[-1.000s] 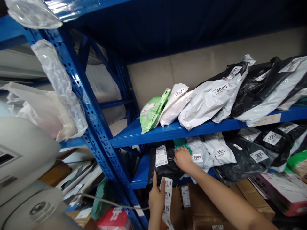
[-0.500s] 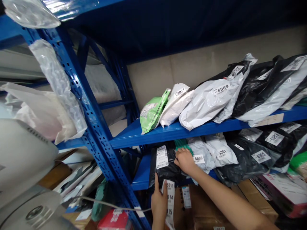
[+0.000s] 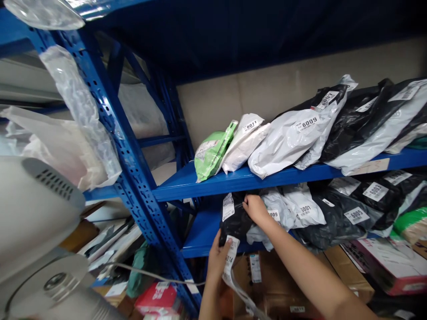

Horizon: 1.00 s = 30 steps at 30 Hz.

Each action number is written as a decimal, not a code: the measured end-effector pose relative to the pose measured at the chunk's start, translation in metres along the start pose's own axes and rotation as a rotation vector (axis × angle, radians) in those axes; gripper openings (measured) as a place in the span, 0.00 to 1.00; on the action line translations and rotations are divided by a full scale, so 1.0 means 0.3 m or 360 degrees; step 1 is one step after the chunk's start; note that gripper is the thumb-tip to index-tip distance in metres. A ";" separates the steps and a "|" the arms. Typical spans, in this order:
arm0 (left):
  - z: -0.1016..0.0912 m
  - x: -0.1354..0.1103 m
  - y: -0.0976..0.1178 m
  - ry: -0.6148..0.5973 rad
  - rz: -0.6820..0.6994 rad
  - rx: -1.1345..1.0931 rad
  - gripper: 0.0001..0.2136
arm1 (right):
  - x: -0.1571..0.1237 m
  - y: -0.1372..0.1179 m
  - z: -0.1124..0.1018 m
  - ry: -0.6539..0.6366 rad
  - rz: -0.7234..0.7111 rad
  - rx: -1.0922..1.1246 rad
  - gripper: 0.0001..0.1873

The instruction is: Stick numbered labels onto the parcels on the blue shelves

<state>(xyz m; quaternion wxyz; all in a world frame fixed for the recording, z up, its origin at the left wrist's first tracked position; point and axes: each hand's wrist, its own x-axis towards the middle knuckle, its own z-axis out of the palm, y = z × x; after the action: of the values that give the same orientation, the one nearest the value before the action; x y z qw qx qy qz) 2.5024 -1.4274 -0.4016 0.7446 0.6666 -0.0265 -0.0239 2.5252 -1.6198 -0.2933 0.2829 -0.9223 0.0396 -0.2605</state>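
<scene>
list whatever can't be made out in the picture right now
Head view: the right hand's fingertips, hidden by the hand itself at the black parcel.
Head view: what precedes 009 on the number sticker, covered by the right hand.
Head view: the lower end of the label strip, cut off by the bottom edge.
Head view: fine print on the white label, too small and blurred.

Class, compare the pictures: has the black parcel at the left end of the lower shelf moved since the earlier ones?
Yes. The black parcel has shifted right, away from the blue upright, baring more lower shelf between them.
</scene>
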 end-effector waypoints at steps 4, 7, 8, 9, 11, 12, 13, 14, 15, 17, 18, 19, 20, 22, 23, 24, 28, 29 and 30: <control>-0.027 -0.079 0.022 0.0217 0.0066 -0.0046 0.30 | 0.020 0.036 -0.007 -0.0070 -0.0088 0.0082 0.11; -0.003 -0.139 0.062 0.0283 0.0167 -0.0009 0.22 | 0.008 0.043 -0.023 -0.0059 -0.0189 0.0165 0.18; 0.008 -0.156 0.077 0.0301 0.0181 -0.0004 0.21 | -0.004 0.040 -0.033 -0.0033 -0.0228 0.0192 0.19; 0.020 -0.171 0.091 0.0326 0.0190 0.0007 0.21 | -0.021 0.035 -0.044 0.0013 -0.0293 0.0232 0.18; 0.039 -0.194 0.114 0.0367 0.0204 0.0042 0.21 | -0.068 0.020 -0.067 0.0141 -0.0505 0.0365 0.15; 0.045 -0.202 0.121 0.0380 0.0206 0.0055 0.21 | -0.097 0.012 -0.077 0.0194 -0.0624 0.0454 0.13; 0.050 -0.208 0.126 0.0384 0.0207 0.0064 0.21 | -0.128 0.004 -0.084 0.0206 -0.0725 0.0553 0.12; 0.055 -0.212 0.128 0.0382 0.0206 0.0067 0.21 | -0.160 -0.004 -0.087 0.0158 -0.0786 0.0657 0.11; 0.058 -0.214 0.128 0.0377 0.0206 0.0067 0.21 | -0.190 -0.011 -0.088 0.0056 -0.0794 0.0756 0.11; 0.067 -0.216 0.126 0.0377 0.0216 0.0066 0.21 | -0.243 -0.023 -0.083 -0.0193 -0.0743 0.0925 0.14; 0.072 -0.216 0.125 0.0385 0.0227 0.0060 0.21 | -0.264 -0.028 -0.079 -0.0285 -0.0725 0.0974 0.16; 0.078 -0.217 0.126 0.0395 0.0240 0.0051 0.20 | -0.281 -0.032 -0.075 -0.0337 -0.0719 0.0992 0.17; 0.085 -0.218 0.127 0.0407 0.0255 0.0041 0.20 | -0.294 -0.035 -0.072 -0.0350 -0.0717 0.0982 0.17; 0.097 -0.221 0.130 0.0424 0.0289 0.0015 0.20 | -0.311 -0.040 -0.070 -0.0342 -0.0709 0.0934 0.13; 0.102 -0.222 0.130 0.0423 0.0294 -0.0011 0.20 | -0.316 -0.041 -0.070 -0.0338 -0.0694 0.0921 0.11; 0.106 -0.224 0.128 0.0405 0.0279 -0.0052 0.20 | -0.321 -0.043 -0.071 -0.0330 -0.0673 0.0915 0.10; 0.106 -0.220 0.097 0.0296 0.0150 -0.0214 0.22 | -0.340 -0.053 -0.077 -0.0228 -0.0705 0.0842 0.08; 0.103 -0.217 0.085 0.0298 0.0155 -0.0202 0.20 | -0.344 -0.057 -0.078 -0.0191 -0.0756 0.0794 0.08; 0.102 -0.212 0.073 0.0320 0.0179 -0.0178 0.19 | -0.348 -0.062 -0.078 -0.0152 -0.0813 0.0741 0.08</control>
<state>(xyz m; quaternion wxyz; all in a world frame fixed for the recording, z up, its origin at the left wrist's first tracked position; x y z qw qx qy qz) 2.4367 -1.4507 -0.3770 0.7796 0.6205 0.0122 0.0835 2.4223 -1.5929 -0.3147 0.4129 -0.8243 -0.2661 -0.2816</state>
